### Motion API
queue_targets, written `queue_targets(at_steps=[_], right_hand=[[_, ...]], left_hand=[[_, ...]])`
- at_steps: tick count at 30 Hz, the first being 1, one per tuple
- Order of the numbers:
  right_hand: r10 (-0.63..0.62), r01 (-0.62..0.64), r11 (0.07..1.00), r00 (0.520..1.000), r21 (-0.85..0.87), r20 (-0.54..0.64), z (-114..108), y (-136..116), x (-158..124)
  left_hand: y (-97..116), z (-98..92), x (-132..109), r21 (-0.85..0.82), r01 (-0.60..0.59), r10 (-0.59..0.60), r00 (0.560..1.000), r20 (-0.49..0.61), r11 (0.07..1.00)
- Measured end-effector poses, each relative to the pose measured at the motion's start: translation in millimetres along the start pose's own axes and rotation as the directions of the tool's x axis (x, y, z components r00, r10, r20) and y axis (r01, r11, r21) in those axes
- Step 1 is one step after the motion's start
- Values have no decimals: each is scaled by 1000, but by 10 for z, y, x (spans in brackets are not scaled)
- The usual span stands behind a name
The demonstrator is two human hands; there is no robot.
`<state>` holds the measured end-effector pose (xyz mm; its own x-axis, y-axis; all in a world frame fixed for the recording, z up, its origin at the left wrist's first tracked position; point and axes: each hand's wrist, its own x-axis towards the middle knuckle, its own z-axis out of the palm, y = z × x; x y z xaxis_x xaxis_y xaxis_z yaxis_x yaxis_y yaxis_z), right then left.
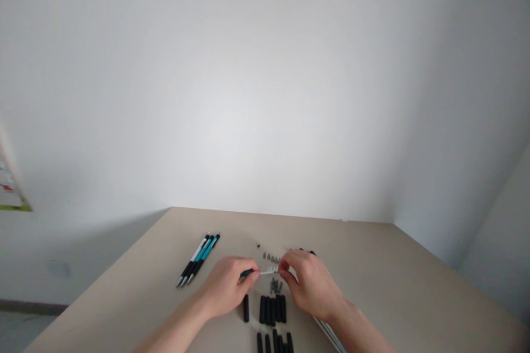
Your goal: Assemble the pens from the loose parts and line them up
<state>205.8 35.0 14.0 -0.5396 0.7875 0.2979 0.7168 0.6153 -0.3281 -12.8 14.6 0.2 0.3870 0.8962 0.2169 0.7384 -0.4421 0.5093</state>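
Note:
My left hand is closed on a thin teal-and-white pen barrel, held level just above the beige table. At the barrel's right end, my right hand pinches a small part that is too small to make out. Below the hands lie several black rubber grips in rows. Several tiny grey tips sit in a line just beyond the hands, and a few more lie under the barrel.
Three assembled pens, teal, white and black, lie side by side at the left of the table. Thin white rods show under my right wrist. A white wall rises behind the table; the table's left edge drops to the floor.

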Motion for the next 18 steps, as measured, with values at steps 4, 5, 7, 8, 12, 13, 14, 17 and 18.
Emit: queue_targets(at_steps=[4, 5, 7, 8, 12, 13, 14, 17, 18], right_hand=[[-24, 24, 1000, 1000, -4, -13, 23, -83, -6], [-37, 37, 999, 999, -3, -11, 30, -105, -7], [-67, 67, 998, 998, 6, -6, 41, -134, -6], [-78, 78, 997, 997, 12, -9, 44, -136, -5], [-43, 44, 999, 997, 24, -60, 37, -63, 17], [-11, 12, 1000, 998, 21, -62, 35, -34, 26], [27, -26, 1000, 998, 14, -54, 35, -9, 35], [133, -133, 991, 991, -23, -1, 51, 34, 55], [156, -156, 987, 988, -35, 18, 60, 35, 59]], left_hand=[[10, 19, 1, -19, 4, -4, 1000, 6, 1000], [10, 27, 1, -26, 2, -2, 1000, 9, 1000], [6, 40, 0, -40, -6, 7, 1000, 13, 999], [3, 45, -1, -43, -9, 10, 1000, 13, 999], [-10, 48, -4, -27, 2, -2, 1000, -2, 1000], [-11, 46, -5, -25, 6, -7, 1000, -6, 1000], [-11, 43, -5, -26, 10, -10, 1000, -8, 1000], [-2, 35, -5, -33, 18, -18, 1000, -12, 999], [3, 33, -5, -33, 20, -20, 1000, -16, 999]])
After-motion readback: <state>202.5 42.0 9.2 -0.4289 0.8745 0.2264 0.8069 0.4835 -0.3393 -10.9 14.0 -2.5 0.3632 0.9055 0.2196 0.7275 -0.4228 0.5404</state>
